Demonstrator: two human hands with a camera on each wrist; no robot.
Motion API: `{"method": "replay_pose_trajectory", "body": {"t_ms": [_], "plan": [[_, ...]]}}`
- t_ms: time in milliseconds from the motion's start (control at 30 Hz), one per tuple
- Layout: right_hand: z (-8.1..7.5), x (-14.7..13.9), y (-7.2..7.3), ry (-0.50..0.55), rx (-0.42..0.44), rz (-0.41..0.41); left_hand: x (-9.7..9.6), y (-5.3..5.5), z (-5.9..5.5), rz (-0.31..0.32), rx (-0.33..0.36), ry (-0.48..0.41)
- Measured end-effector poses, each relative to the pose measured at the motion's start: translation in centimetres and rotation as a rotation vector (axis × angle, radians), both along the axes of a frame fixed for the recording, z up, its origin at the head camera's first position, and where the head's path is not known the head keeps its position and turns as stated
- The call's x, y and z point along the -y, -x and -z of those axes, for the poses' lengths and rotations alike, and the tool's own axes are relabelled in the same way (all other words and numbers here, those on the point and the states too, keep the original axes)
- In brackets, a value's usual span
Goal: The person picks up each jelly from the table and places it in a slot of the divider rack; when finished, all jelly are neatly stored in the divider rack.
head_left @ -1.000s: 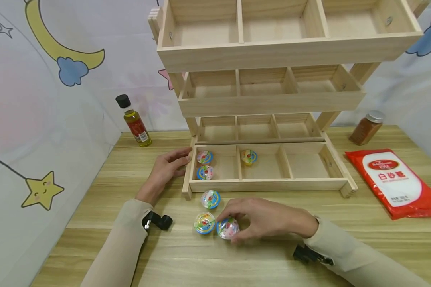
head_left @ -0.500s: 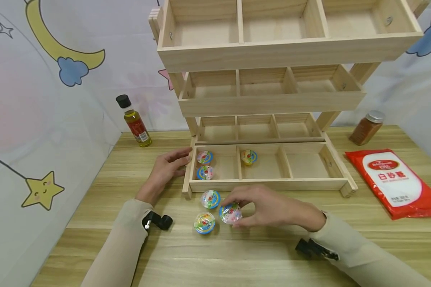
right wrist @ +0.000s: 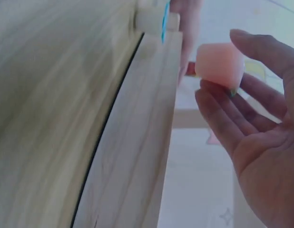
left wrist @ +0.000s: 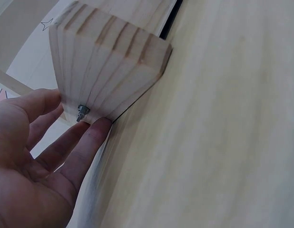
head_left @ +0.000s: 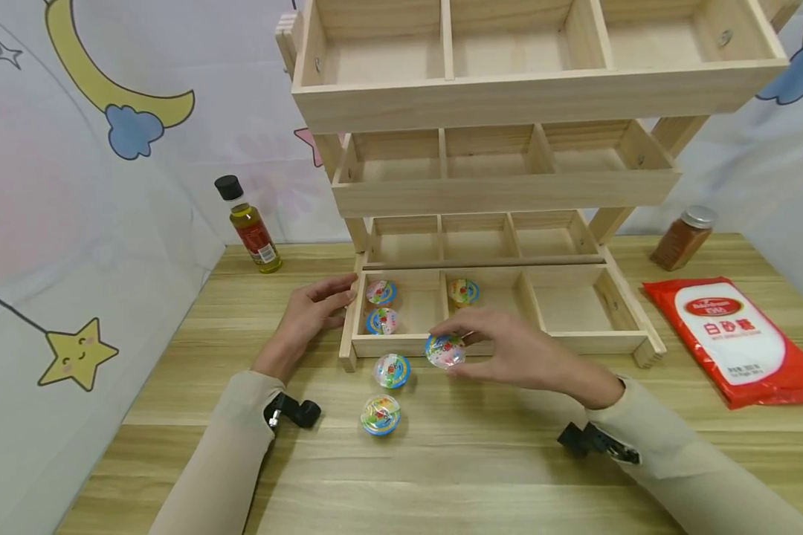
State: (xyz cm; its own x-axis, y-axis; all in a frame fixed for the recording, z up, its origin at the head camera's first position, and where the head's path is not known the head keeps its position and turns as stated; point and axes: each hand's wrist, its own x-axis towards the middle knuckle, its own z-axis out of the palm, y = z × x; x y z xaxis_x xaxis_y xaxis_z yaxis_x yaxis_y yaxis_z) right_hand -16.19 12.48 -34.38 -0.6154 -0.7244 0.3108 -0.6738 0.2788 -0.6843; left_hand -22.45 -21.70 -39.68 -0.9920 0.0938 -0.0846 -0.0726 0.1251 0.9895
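My right hand pinches a jelly cup between thumb and fingers, just before the front board of the wooden rack's lowest tray. In the right wrist view the jelly cup shows a pink body. Against the left side of the rack rests my left hand, its fingertips touching the wood beside a small bolt. Two jelly cups sit in the tray's left compartment, and a yellow jelly cup in the middle one. Two more jelly cups stand on the table before the rack.
An oil bottle stands at the back left of the table. To the right are a spice jar and a red and white bag of sugar. Upper trays of the rack overhang the lowest one.
My right hand has lifted the jelly cup off the table and carried it forward and slightly right, up to the tray's front board. My left hand has stayed in place.
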Motion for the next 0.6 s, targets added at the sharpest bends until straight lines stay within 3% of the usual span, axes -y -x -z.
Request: {"method": "replay_pose_trajectory", "body": {"t_ms": [267,600], "plan": [[-0.5,-1.1,1.1,0.011,-0.031,0.104,0.0,0.0,-0.1,0.005,-0.007,0.008],[0.2,-1.8,2.6,0.053,-0.016,0.224,-0.1,-0.2,-0.1,0.003,-0.004,0.021]]}}
